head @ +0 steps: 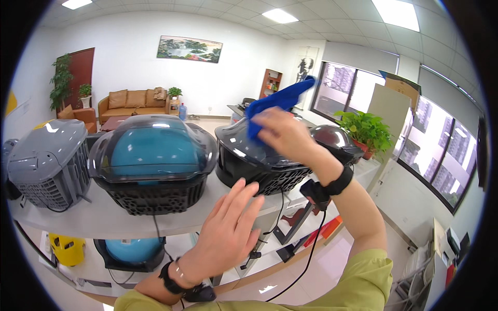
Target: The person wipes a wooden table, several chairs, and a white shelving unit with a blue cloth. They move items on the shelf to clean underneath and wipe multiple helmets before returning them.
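Observation:
My right hand (286, 134), slightly blurred, grips a blue cloth (278, 99) over a black plastic basket (237, 167) with a glossy dark lid. The cloth's lower part hangs against the lid, and its far end sticks up to the right. My left hand (233, 223) holds nothing; its fingers are spread in front of the basket's lower edge. Whether the fingertips touch the basket, I cannot tell. Left of it stands another black basket (151, 196) with a clear domed cover over a teal helmet-like shell (155, 147).
The baskets stand on a white shelf top (116, 225). A grey basket (50, 163) is at far left, and a dark domed unit (334, 140) and a potted plant (365, 130) at right. Below sit a yellow shell (67, 248) and a blue dome (132, 248). Black cables (311, 268) hang down in front.

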Action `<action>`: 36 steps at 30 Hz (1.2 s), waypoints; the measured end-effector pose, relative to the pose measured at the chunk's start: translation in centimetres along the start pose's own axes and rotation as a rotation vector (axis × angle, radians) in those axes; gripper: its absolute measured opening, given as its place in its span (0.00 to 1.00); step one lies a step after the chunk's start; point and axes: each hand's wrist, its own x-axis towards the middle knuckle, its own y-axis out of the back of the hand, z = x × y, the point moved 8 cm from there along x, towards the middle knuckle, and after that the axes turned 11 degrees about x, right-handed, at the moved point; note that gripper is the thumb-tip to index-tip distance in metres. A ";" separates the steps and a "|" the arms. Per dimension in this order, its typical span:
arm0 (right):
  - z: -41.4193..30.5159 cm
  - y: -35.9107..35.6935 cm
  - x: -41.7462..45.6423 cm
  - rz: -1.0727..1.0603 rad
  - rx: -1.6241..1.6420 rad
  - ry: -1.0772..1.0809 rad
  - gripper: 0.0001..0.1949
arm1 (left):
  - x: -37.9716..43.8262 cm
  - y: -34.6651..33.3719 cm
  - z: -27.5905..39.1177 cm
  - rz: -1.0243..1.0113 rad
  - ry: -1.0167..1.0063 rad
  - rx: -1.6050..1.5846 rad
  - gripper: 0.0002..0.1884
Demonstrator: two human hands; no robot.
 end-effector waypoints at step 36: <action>4.1 2.2 -11.5 0.242 -0.027 0.277 0.22 | 4.8 -11.1 -3.1 0.124 0.208 0.288 0.34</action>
